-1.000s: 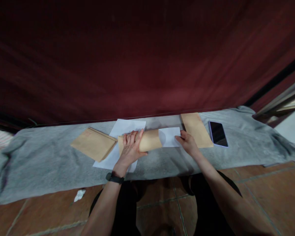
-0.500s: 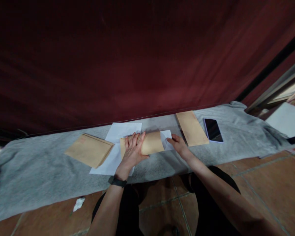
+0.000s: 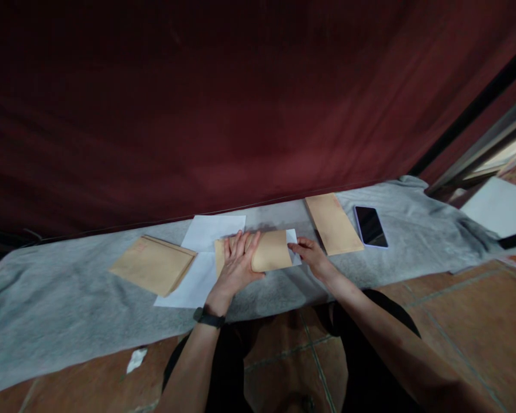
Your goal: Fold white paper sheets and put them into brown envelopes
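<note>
A brown envelope lies in front of me on a grey cloth, with a folded white paper partly inside its right end. My left hand rests on the envelope's left part, fingers spread and pressing on it. The end of the white paper that sticks out is pinched in my right hand. White sheets lie to the left, partly under the envelope and my left hand.
Several brown envelopes are stacked at the left. Another brown envelope and a phone lie at the right on the grey cloth. Behind stands a dark red surface. A crumpled white scrap is on the tiled floor.
The envelope and my left hand have shifted slightly right. Less of the white paper now sticks out of the envelope's right end.
</note>
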Motion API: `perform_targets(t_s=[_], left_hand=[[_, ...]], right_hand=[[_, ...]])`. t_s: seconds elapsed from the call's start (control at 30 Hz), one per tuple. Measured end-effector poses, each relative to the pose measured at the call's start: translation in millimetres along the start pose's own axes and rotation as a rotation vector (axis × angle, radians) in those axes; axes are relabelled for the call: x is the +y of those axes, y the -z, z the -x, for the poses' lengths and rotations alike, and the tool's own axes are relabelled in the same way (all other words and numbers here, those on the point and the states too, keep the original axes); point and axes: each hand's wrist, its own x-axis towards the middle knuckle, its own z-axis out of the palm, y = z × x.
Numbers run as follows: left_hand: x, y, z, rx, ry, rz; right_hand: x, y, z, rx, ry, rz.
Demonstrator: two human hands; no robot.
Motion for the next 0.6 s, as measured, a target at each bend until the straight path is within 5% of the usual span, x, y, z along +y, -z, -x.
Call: perform_targets(t_s=[0.13,0.23,0.33,0.43,0.6], left_hand=[[13,3.2,-2,0.042,-0.023,0.070],[25,-0.5,-4,0.203,0.076,0.254],[33,-13.2,-8,0.332,0.374,0.660],[41,-27.8,-13,0.204,0.633,1.273],[52,-40.5,-18,0.176,0.763,1.883]], right_hand=[[0,9,-7,0.141,0.109,-0.031],[-5,19,-11,0.239,0.202,-0.055],[-9,25,-12,0.281,0.231,-0.114],[-7,21,-9,0.264,0.206,-0.146],[7,2,-1,0.223,0.140,-0.146]])
